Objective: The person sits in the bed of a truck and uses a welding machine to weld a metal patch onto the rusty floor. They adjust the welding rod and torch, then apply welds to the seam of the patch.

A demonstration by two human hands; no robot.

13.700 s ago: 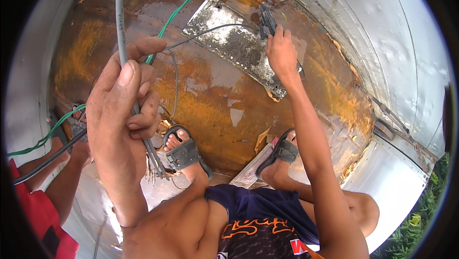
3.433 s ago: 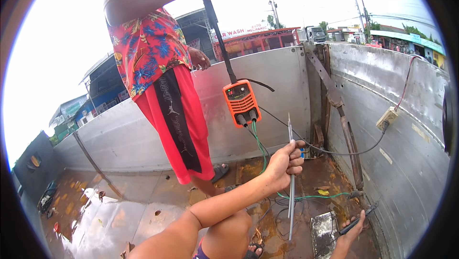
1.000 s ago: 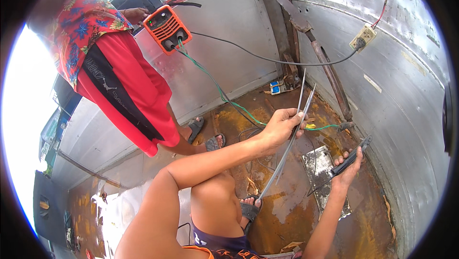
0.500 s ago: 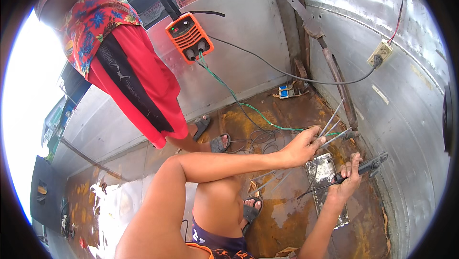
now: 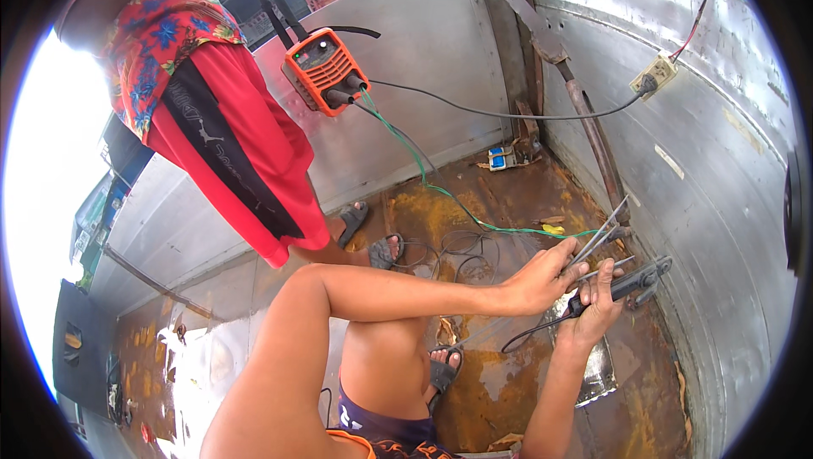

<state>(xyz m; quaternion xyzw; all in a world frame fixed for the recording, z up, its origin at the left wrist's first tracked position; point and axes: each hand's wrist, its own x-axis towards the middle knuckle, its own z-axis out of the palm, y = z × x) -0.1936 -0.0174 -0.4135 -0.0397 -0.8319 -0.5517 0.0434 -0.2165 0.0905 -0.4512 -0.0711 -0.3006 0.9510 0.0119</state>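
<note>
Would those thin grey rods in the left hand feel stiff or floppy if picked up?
The thin grey rods look fairly stiff, sticking out straight from the left hand. Being slender, each is probably light. They splay apart, so the bunch may spread if the grip loosens.

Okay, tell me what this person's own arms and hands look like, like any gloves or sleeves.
Both the left hand and the right hand are bare, with no gloves. No sleeve covers the visible parts of the left arm or right forearm, and neither wrist shows a watch or band.
</note>
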